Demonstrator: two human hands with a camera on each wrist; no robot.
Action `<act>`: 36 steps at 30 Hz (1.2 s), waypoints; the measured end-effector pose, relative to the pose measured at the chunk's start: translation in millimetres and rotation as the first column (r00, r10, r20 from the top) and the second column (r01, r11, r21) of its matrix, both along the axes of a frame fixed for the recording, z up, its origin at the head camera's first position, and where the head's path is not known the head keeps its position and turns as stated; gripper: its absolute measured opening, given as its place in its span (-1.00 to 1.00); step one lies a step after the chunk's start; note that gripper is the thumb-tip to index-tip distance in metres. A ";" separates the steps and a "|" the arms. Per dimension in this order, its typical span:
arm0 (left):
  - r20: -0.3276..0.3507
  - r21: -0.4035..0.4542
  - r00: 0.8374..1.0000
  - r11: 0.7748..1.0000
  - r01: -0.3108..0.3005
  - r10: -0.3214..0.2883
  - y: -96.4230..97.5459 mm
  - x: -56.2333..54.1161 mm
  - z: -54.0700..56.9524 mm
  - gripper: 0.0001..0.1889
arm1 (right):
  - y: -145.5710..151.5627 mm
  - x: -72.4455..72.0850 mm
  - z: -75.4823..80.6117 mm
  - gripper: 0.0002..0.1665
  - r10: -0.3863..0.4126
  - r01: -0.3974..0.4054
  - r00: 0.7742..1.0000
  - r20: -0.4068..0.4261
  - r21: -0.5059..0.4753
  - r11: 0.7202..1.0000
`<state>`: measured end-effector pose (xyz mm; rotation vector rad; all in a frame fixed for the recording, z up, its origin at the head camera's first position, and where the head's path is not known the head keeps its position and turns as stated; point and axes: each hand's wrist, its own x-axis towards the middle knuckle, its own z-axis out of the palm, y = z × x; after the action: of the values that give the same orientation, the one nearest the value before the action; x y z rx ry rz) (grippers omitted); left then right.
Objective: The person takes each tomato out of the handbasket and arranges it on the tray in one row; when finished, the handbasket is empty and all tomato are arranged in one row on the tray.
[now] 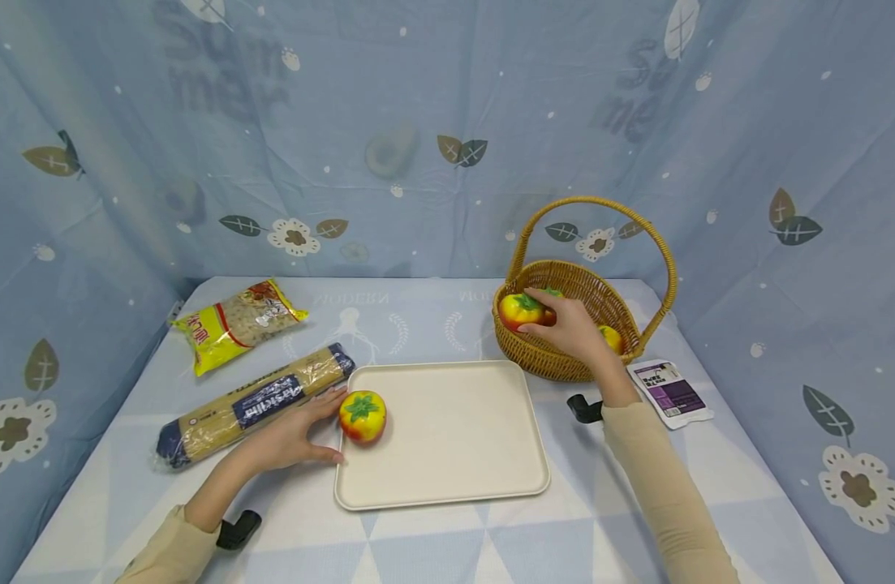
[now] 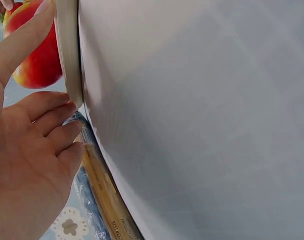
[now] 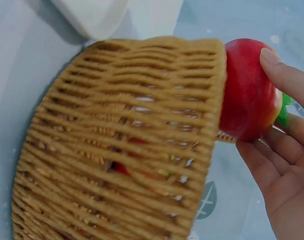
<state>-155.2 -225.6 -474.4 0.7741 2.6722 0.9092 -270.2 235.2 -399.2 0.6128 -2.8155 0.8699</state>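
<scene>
At the left of the cream tray (image 1: 447, 438) sits one yellow-red persimmon (image 1: 363, 417) with a green leafy top. My left hand (image 1: 294, 434) is spread beside the tray's left rim, its fingers relaxed, with nothing gripped. In the left wrist view the thumb lies in front of the red side of a persimmon (image 2: 39, 60). My right hand (image 1: 570, 326) holds another persimmon (image 1: 518, 311) between thumb and fingers at the left rim of the wicker basket (image 1: 535, 357). From the right wrist view, this persimmon (image 3: 246, 90) shows at the basket's rim. More persimmons (image 1: 611, 339) lie inside the basket.
A long pack of noodles (image 1: 257, 405) lies diagonally left of the tray, with a yellow food bag (image 1: 238, 320) behind it. Right of the basket rests a white and purple packet (image 1: 669, 393). The basket's tall handle (image 1: 600, 199) arches above it. Patterned curtains surround the table.
</scene>
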 end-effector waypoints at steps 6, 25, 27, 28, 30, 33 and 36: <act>-0.015 -0.012 1.000 1.000 -0.002 0.002 -0.1 -0.3 -1.4 0.08 | -6.7 6.8 3.7 -0.19 0.041 -0.041 0.999 -0.035 -0.007 0.999; -0.020 -0.005 1.000 1.000 0.000 0.000 -0.9 -1.1 -3.1 0.08 | -35.8 35.9 8.9 -0.19 0.186 -0.195 0.974 -0.126 -0.061 0.979; -0.017 -0.005 1.000 1.000 0.000 0.000 -0.8 -0.8 -2.8 0.08 | -39.0 38.5 8.5 -0.19 0.200 -0.210 0.971 -0.132 -0.067 0.975; -0.016 -0.006 1.000 1.000 0.000 0.000 -0.7 -0.7 -2.5 0.07 | -40.6 39.6 8.3 -0.19 0.208 -0.219 0.968 -0.139 -0.073 0.973; -0.016 -0.004 1.000 1.000 0.000 -0.001 -0.6 -0.5 -1.9 0.07 | -44.2 41.6 7.9 -0.19 0.224 -0.237 0.962 -0.156 -0.076 0.968; -0.022 -0.003 1.000 1.000 0.002 -0.002 -0.5 -0.3 -1.1 0.07 | -49.5 44.5 7.3 -0.19 0.251 -0.267 0.954 -0.165 -0.089 0.959; -0.029 -0.006 1.000 1.000 0.005 -0.005 -0.5 -0.3 -0.9 0.07 | -54.6 47.6 7.0 -0.18 0.265 -0.282 0.951 -0.159 -0.096 0.955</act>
<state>-155.5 -226.1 -475.3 0.7988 2.6954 0.8945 -222.6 180.7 -392.3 1.0220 -2.5665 0.9833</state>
